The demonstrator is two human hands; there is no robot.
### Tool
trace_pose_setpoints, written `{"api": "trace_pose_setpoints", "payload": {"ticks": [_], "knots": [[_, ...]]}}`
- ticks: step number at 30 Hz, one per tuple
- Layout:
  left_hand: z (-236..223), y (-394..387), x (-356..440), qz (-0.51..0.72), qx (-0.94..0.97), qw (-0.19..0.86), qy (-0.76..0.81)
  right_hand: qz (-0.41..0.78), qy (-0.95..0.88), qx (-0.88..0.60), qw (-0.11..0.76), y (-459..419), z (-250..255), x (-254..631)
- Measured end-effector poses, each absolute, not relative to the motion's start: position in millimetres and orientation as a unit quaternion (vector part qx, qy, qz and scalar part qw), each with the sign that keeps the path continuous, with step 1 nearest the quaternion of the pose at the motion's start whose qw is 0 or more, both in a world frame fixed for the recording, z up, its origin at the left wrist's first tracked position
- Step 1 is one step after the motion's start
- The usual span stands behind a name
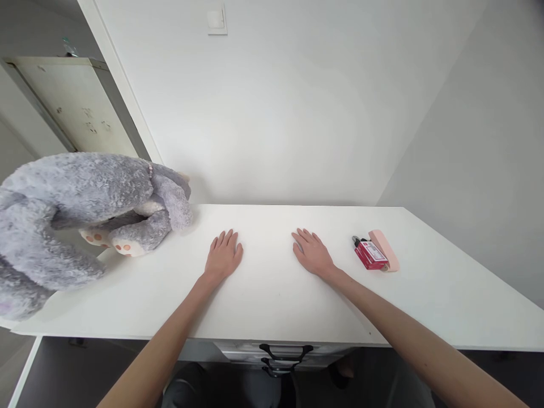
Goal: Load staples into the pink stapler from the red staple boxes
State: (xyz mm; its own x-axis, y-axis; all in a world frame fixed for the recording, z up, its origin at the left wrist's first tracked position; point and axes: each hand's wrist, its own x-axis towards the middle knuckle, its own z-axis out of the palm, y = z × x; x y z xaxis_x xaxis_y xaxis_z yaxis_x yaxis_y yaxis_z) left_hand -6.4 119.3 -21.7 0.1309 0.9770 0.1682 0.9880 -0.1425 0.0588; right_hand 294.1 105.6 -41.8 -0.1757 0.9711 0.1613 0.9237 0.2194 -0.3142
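My left hand (pixel 223 254) lies palm down on the white tabletop (pixel 267 294), fingers stretched out and thumb apart. To the right, my right hand (pixel 312 251) rests flat in the same way, its fingers spread on the surface. Neither hand holds anything. Right of my right hand, and apart from it, sits a small red and white box (pixel 370 255). A pale pink case (pixel 385 249) leans or lies against the box's far right side. A small black item (pixel 356 241) shows at the box's left; its kind is unclear.
A large grey plush toy (pixel 93 192) takes up the table's left end and hangs past its edge. Behind the table stands a white wall with a switch (pixel 217 20). Below the front edge are drawers with black handles (pixel 285 354). A metal cabinet (pixel 72 107) stands back left.
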Motion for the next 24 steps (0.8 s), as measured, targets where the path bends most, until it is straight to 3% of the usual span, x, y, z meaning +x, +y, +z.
{"api": "trace_pose_setpoints", "payload": {"ticks": [24], "knots": [[-21.1, 119.2, -6.0, -0.09, -0.752, 0.023, -0.653, 0.077, -0.761, -0.623, 0.163, 104.7, -40.4, 293.9]]}}
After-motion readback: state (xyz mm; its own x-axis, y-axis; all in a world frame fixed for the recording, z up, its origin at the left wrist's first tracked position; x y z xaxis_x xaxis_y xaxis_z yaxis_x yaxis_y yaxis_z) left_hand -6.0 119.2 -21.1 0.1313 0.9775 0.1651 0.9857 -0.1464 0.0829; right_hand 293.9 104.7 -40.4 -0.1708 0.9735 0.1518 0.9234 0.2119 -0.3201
